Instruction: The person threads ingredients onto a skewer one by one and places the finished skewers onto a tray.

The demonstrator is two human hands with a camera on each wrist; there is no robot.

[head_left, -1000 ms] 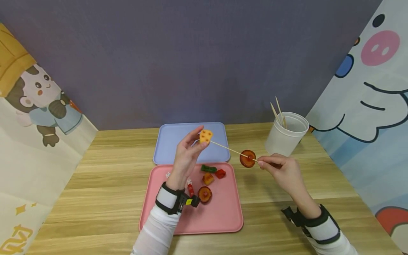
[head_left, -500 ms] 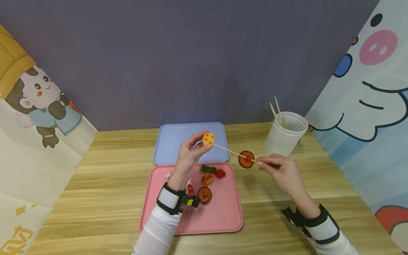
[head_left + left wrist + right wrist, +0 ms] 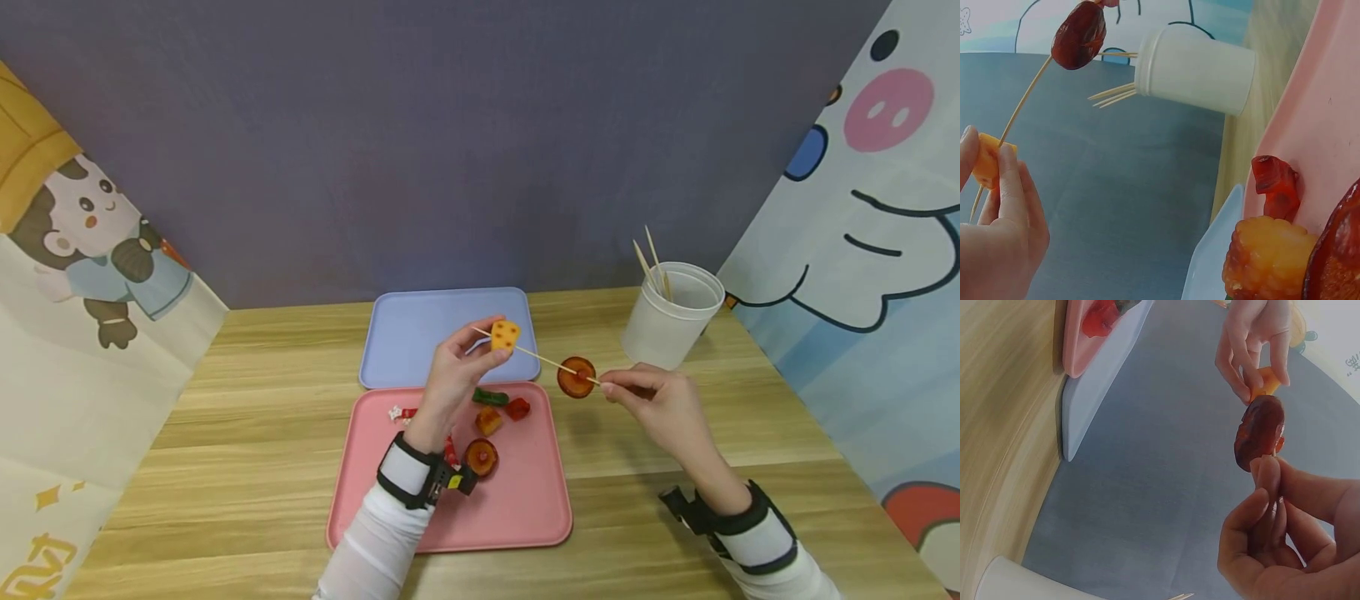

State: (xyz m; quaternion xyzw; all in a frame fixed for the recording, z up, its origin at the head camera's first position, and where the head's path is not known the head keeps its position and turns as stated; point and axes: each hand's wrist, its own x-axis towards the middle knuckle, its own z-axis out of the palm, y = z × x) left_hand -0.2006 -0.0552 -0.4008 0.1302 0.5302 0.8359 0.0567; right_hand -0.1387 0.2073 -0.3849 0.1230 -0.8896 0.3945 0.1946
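Between finger and thumb, my left hand point(image 3: 453, 379) pinches a yellow wedge with brown spots point(image 3: 506, 335), like a toy cheese piece. The thin wooden skewer point(image 3: 537, 356) passes through the wedge, and its tip sticks out on the far side, seen in the head and left wrist views. My right hand point(image 3: 663, 408) pinches the skewer's other end. Just ahead of those fingers, a round brown slice point(image 3: 1079, 35), like a toy mushroom cap, is threaded on the skewer. A stretch of bare skewer separates slice and wedge. Both pieces hang above the table.
A pink tray point(image 3: 525, 517) holds another brown round slice point(image 3: 481, 457), a corn-like chunk point(image 3: 488, 421), a red piece point(image 3: 517, 408), a green piece point(image 3: 491, 397) and red-and-white pieces. Behind it lies a blue tray point(image 3: 397, 333). A white cup point(image 3: 663, 325) with skewers stands right.
My left hand and the yellow wedge have moved right and slightly down along the skewer, towards the brown slice. More skewer tip now shows past the wedge. My right hand shifted slightly left.
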